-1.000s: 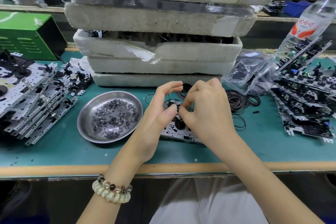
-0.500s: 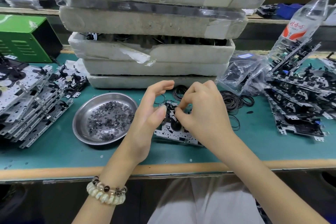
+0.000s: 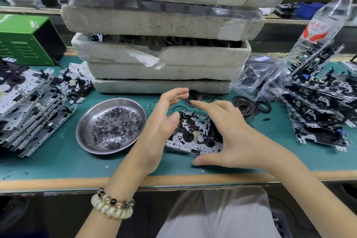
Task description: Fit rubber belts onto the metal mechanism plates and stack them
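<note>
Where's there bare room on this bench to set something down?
Bare mat: the front strip in front of the steel dish, and the gap between the right hand and the right plate stack. Crowded: the back, with loose belts, bag and foam trays.

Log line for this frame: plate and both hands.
mechanism plate: flat on mat, not stacked | left hand: open, left of plate | right hand: open, arched over plate | loose belts: behind plate
</note>
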Action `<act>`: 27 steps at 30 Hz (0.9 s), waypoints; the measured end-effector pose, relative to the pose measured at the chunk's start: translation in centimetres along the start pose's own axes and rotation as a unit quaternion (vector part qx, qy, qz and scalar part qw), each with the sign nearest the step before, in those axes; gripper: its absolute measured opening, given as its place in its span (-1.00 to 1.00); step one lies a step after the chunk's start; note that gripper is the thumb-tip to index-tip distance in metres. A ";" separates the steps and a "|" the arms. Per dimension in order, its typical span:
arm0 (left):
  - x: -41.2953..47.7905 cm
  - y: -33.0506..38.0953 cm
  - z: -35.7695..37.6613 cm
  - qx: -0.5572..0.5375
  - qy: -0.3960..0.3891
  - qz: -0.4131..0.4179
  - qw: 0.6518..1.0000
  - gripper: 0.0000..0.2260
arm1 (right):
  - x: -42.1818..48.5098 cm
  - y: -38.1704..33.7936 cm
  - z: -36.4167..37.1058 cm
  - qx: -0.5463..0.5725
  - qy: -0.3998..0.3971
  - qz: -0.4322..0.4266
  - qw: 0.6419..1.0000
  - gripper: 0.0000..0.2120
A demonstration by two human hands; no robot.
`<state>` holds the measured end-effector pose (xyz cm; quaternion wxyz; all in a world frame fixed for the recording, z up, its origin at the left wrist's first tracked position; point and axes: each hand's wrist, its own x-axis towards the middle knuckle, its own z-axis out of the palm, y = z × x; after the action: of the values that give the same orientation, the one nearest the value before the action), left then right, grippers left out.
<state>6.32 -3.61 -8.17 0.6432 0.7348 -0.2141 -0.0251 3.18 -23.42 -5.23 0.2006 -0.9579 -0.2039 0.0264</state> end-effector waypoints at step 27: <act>0.8 2.2 1.8 -0.023 0.051 -0.059 0.997 -0.50 | -7.0 8.7 -16.8 -0.008 0.320 0.336 0.886 -0.09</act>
<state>5.88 -5.73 -6.14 0.6673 0.7315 -0.1366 -0.0302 2.27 -39.76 6.54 0.2262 -0.9270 0.2055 -0.2173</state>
